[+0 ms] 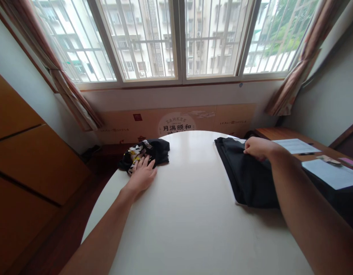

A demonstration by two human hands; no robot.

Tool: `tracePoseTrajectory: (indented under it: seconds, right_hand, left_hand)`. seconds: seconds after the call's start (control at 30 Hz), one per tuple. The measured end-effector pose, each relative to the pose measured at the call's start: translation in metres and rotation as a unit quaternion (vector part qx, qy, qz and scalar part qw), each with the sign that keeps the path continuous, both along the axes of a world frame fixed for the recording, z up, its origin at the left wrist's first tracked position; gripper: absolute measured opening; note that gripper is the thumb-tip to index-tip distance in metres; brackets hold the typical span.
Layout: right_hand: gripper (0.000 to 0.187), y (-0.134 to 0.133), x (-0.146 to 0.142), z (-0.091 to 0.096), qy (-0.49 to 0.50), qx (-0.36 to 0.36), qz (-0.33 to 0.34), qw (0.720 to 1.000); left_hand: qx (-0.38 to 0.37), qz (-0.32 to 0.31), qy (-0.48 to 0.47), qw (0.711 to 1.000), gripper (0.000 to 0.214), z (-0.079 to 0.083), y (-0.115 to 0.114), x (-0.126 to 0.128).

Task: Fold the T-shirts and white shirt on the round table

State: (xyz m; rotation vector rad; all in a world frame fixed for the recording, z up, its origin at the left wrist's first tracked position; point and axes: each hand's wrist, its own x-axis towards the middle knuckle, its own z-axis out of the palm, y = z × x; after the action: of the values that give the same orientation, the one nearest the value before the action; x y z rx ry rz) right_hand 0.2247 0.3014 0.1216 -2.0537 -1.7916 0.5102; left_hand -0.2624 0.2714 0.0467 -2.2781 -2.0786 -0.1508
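Note:
On the left side of the white round table (188,198) lies a bunched black garment (161,148) with white, grey and yellow print. My left hand (143,175) rests on its near edge, fingers spread and flat. Over on the right, a black garment (245,179), folded into layers and possibly trousers, lies on the table and reaches past its right edge. My right hand (258,148) is closed on its far part, with the fingers curled into the fabric. My right forearm covers some of this dark cloth.
A brown desk (268,133) stands at the right, bearing white papers (334,173) and a pen. Behind the table are a printed cardboard panel (119,118) and a barred window (148,42). Wooden cabinets (21,152) line the left.

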Motion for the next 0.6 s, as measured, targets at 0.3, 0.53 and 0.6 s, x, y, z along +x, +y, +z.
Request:
tracePoseTrajectory:
  seconds: [0.3, 0.53, 0.6]
  right_hand:
    - [0.028, -0.066, -0.103, 0.064, 0.322, 0.031, 0.266, 0.908]
    - [0.029, -0.115, -0.18, 0.081, 0.658, 0.024, 0.275, 0.701]
    - [0.025, -0.118, -0.186, 0.087, 0.67, 0.039, 0.266, 0.692]
  left_hand:
    - [0.08, -0.179, -0.293, 0.936, 0.035, 0.02, -0.04, 0.078]
    - [0.028, -0.261, -0.472, 0.842, 0.044, 0.022, -0.075, 0.118]
    - [0.022, -0.253, -0.526, 0.811, 0.052, 0.028, -0.08, 0.121]
